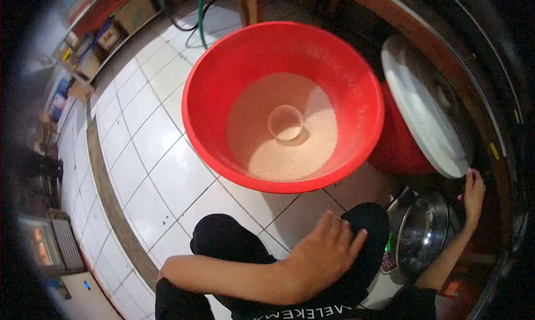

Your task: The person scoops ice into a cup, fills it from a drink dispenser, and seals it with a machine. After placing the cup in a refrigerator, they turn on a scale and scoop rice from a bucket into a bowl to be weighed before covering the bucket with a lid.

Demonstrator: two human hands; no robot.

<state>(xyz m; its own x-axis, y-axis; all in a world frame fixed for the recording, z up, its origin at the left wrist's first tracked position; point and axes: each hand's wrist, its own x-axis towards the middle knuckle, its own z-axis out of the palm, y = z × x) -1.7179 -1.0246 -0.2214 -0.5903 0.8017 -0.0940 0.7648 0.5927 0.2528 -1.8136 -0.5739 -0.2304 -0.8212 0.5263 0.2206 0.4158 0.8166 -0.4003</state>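
Note:
My left hand (329, 247) lies over my right knee with its fingers stretched and slightly apart, holding nothing. Off to the right, my right hand (474, 197) reaches up with extended fingers, the fingertips right at the lower edge of a round white lid (419, 111). The lid tilts over a second red container (398, 139). In front of me stands a large red tub (209, 105) with pale, powdery or grainy material (262, 150) in it. A small translucent cup (286, 116) sits in that material. Between my right arm and knee is a digital scale (388, 261) bearing a shiny metal bowl (424, 228).
White tiles (147, 169) cover the floor around the tub. A green hose (201, 16) hangs behind it, near a wooden post (249, 5). Shelves with boxes (110, 37) line the far left. A dark strip (106, 180) crosses the floor at left.

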